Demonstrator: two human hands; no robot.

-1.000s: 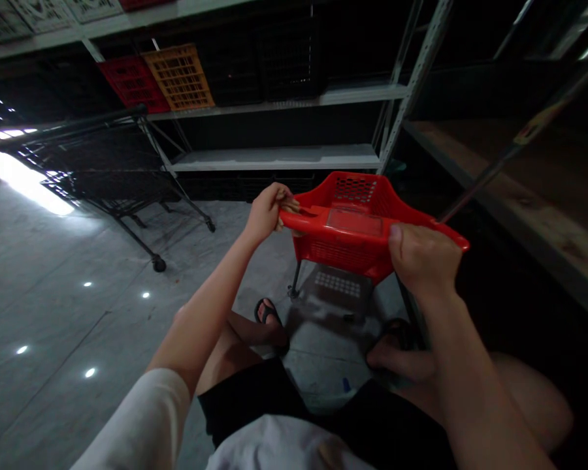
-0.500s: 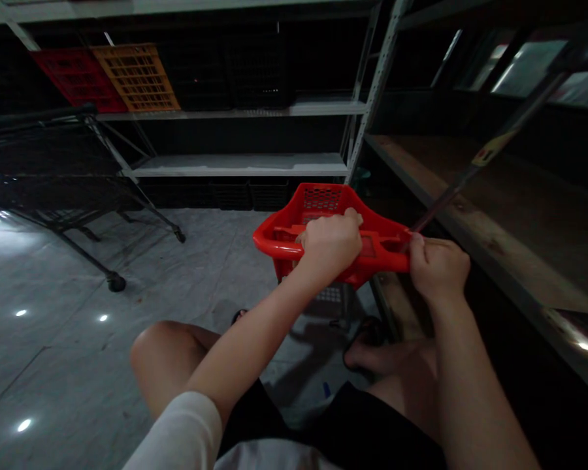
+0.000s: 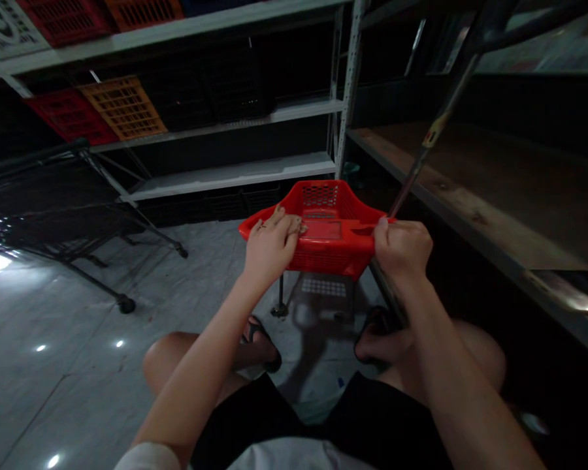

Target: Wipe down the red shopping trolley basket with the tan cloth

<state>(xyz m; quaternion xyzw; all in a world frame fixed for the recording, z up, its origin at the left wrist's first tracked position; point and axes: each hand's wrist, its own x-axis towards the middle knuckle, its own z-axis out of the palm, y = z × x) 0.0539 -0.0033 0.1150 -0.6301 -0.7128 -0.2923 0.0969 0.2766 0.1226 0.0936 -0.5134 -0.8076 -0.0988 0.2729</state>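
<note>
A small red shopping cart [image 3: 326, 259] stands between my feet, its plastic basket facing away from me. My left hand [image 3: 270, 249] is closed over the left part of its handle, pressing down a crumpled beige cloth [image 3: 296, 226] that shows past the fingers. Most of the cloth is hidden under that hand. At the handle's right corner my right hand [image 3: 404, 250] is wrapped round the red grip, thumb on top. Below the basket, a grey perforated lower rack [image 3: 323, 287] and a caster [image 3: 279, 310] are visible.
A large dark metal cart [image 3: 44, 202] stands on the left, its caster [image 3: 126, 303] on the grey floor. Behind is a metal rack [image 3: 235, 176] with red and yellow crates [image 3: 125, 108]. A wooden shelf [image 3: 451, 189] and a slanting metal pole [image 3: 424, 153] are close on the right.
My left hand has slid leftward along the handle with the cloth, from its middle to its left part. My right hand stays on the right corner. The view has shifted.
</note>
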